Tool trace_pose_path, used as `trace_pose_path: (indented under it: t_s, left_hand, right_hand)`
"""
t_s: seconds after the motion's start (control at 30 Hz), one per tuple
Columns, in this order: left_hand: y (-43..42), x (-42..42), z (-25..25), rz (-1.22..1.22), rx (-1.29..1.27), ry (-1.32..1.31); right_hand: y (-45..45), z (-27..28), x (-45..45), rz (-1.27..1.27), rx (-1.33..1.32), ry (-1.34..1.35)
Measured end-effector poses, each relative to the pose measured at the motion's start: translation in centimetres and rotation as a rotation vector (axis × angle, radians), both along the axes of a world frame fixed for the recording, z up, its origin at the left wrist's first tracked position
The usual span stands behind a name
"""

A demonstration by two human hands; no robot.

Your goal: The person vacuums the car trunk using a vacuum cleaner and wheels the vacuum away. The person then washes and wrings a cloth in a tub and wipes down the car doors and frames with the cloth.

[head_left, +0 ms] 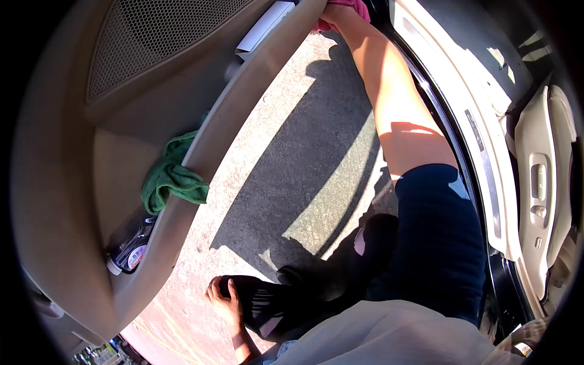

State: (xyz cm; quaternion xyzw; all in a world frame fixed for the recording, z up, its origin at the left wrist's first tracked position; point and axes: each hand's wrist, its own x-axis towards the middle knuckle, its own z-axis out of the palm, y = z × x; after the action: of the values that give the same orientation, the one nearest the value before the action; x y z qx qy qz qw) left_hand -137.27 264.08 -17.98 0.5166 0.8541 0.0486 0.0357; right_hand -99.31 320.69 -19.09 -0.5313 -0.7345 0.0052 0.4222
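Pink cloth (360, 7) is bunched at our right hand (333, 14), touching it at the top edge of the view. Nearest us, our left hand (226, 299) rests on the black-clad knee (252, 295), fingers loosely bent and holding nothing. Beyond it, in the pocket of the open car door (58, 182), we see a dark bottle (135, 250) with a white cap; just past that, a green cloth (172, 176) drapes over the pocket's rim. Farther along sits a white box (265, 27). Our right arm reaches between door and sill (449, 79); its fingers are mostly hidden, so we cannot tell their grip.
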Motion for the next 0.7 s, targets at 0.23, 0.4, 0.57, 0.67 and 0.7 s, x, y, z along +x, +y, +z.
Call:
trace_pose_path:
  t_s: [0.23, 0.4, 0.57, 0.67, 0.7]
  left_hand:
    - [-4.1, -1.3, 0.6, 0.109, 0.079, 0.009]
    - [-1.6, -1.1, -0.1, 0.061, 0.06, 0.0]
    - [0.0, -1.2, -1.1, 0.026, 0.024, -0.013]
    - [0.4, -0.5, -1.1, 0.059, 0.013, -0.015]
    - [0.0, -0.6, -1.0, 0.057, 0.016, -0.012]
  right_hand:
    - [-0.2, -0.4, 1.9, -0.086, 0.099, -0.006]
    - [-1.2, 2.2, 5.3, -0.112, 0.125, -0.01]
    - [5.7, 0.3, 8.4, -0.436, 0.564, -0.285]
    - [-1.6, -1.0, 5.8, -0.512, 0.16, -0.461]
    - [-1.7, -3.4, 5.2, -0.473, 0.199, -0.414]
